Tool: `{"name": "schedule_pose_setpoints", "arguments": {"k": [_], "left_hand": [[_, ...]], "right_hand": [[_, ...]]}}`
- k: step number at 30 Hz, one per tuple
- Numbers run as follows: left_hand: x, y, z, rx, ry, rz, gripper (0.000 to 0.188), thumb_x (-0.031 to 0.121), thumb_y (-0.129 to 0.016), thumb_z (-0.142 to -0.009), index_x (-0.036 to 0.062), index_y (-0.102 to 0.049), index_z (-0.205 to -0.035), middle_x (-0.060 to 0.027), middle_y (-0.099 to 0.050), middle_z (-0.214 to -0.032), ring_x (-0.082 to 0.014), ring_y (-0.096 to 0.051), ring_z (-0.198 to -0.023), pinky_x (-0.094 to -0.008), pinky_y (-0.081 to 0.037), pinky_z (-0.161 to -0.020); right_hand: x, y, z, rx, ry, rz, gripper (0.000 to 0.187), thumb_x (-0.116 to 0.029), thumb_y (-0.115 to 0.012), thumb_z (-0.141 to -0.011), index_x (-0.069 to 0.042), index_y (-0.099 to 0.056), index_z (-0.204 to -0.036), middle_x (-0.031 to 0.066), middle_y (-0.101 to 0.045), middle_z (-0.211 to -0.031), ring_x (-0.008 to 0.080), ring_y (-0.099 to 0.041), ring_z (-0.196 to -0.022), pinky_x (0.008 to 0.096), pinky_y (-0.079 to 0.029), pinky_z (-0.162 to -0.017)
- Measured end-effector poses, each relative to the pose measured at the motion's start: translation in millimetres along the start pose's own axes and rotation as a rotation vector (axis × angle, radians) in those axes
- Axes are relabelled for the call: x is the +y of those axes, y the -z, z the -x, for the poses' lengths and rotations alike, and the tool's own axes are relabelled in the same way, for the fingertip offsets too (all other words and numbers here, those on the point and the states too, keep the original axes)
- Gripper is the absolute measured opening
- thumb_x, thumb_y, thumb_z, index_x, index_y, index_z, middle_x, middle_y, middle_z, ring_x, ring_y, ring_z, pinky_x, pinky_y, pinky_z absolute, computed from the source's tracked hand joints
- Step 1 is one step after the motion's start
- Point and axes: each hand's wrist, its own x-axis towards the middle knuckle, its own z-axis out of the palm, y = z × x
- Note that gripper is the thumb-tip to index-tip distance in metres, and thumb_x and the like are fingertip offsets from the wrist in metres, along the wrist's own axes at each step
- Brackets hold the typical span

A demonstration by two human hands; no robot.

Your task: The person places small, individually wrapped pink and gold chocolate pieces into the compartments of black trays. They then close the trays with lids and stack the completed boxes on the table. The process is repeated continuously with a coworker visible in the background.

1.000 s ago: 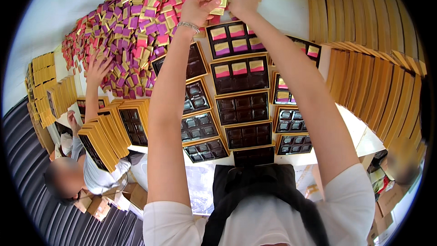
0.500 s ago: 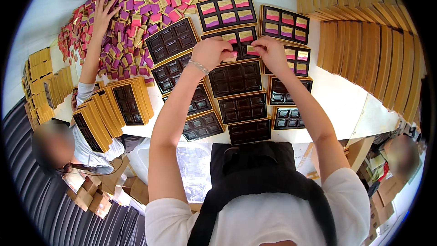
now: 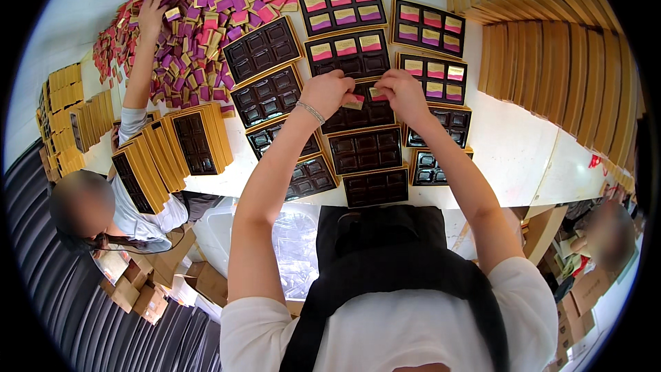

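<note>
Small wrapped chocolates in gold with pink or purple are in both my hands. My left hand (image 3: 328,94) pinches a pink-and-gold chocolate (image 3: 354,102), tilted over the third tray (image 3: 359,118) of the middle column. Beside it, my right hand (image 3: 405,96) has its fingertips closed on another chocolate (image 3: 376,94) at that tray's far right compartment. Just beyond, a dark six-compartment tray (image 3: 348,67) has pink chocolates across its far row and a bare near row. Farther back, a filled tray (image 3: 342,8) shows a pink row and a purple row.
Bare trays (image 3: 263,50) stand in the left column, nearer ones (image 3: 365,150) in the middle. Filled trays (image 3: 427,25) lie at right. A chocolate heap (image 3: 206,34) spreads far left, where a co-worker's hand (image 3: 150,17) reaches. Gold boxes (image 3: 544,76) line the right side; more stand left (image 3: 200,141).
Both hands have moved nearer to me, from the second tray of the middle column to the third. The second tray's far row of pink chocolates is now uncovered. The whole view has shifted slightly.
</note>
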Motion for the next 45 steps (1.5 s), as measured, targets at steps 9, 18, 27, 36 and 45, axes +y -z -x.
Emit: {"name": "schedule_pose_setpoints", "arguments": {"k": [9, 18, 27, 36, 45], "left_hand": [[8.8, -13.0, 11.4, 0.198, 0.266, 0.116, 0.024, 0.031, -0.070, -0.083, 0.0077, -0.066, -0.085, -0.0074, -0.061, -0.078, -0.0264, -0.064, -0.073, -0.0379, -0.051, -0.062], [27.1, -36.9, 46.4, 0.237, 0.539, 1.297, 0.018, 0.014, -0.068, -0.088, 0.0012, -0.064, -0.101, -0.0002, -0.064, -0.081, -0.0093, -0.059, -0.070, -0.0224, -0.049, -0.060], [0.2, 4.1, 51.2, 0.168, 0.205, 0.156, 0.023, 0.004, -0.069, -0.073, 0.0098, -0.068, -0.095, -0.0081, -0.066, -0.094, -0.0306, -0.062, -0.089, -0.0374, -0.053, -0.079], [4.9, -16.4, 61.8, 0.349, 0.052, -0.007, 0.040, 0.012, -0.059, -0.083, 0.0044, -0.058, -0.122, -0.0096, -0.059, -0.123, -0.0271, -0.053, -0.116, -0.0402, -0.045, -0.097], [28.4, -60.8, 92.7, 0.155, 0.116, -0.321, 0.075, 0.046, -0.061, -0.084, 0.0077, -0.038, -0.144, -0.0089, -0.029, -0.153, -0.0227, -0.026, -0.142, -0.0636, -0.020, -0.109]], "right_hand": [[-17.8, -16.2, 54.0, -0.031, 0.205, 0.479, 0.050, -0.016, -0.063, -0.085, 0.001, -0.049, -0.130, 0.0126, -0.046, -0.140, 0.0306, -0.039, -0.133, 0.0434, -0.030, -0.112], [-34.9, -48.4, 20.8, 0.136, -0.434, -0.908, 0.025, -0.002, -0.064, -0.083, -0.002, -0.063, -0.108, 0.0076, -0.064, -0.097, 0.0260, -0.064, -0.079, 0.0338, -0.051, -0.071], [-33.8, -22.8, -15.9, -0.228, 0.278, 0.127, 0.040, 0.005, -0.059, -0.075, -0.004, -0.060, -0.114, 0.0095, -0.063, -0.098, 0.0295, -0.058, -0.097, 0.0413, -0.044, -0.087], [-35.8, -28.5, 26.5, -0.111, 0.280, 0.329, 0.058, -0.017, -0.066, -0.083, -0.002, -0.045, -0.135, 0.0138, -0.045, -0.142, 0.0309, -0.038, -0.135, 0.0467, -0.031, -0.110], [-34.2, -39.8, 54.0, -0.219, 0.223, 0.474, 0.079, -0.046, -0.061, -0.084, -0.003, -0.035, -0.144, 0.0122, -0.031, -0.152, 0.0259, -0.023, -0.143, 0.0533, -0.017, -0.114]]}}
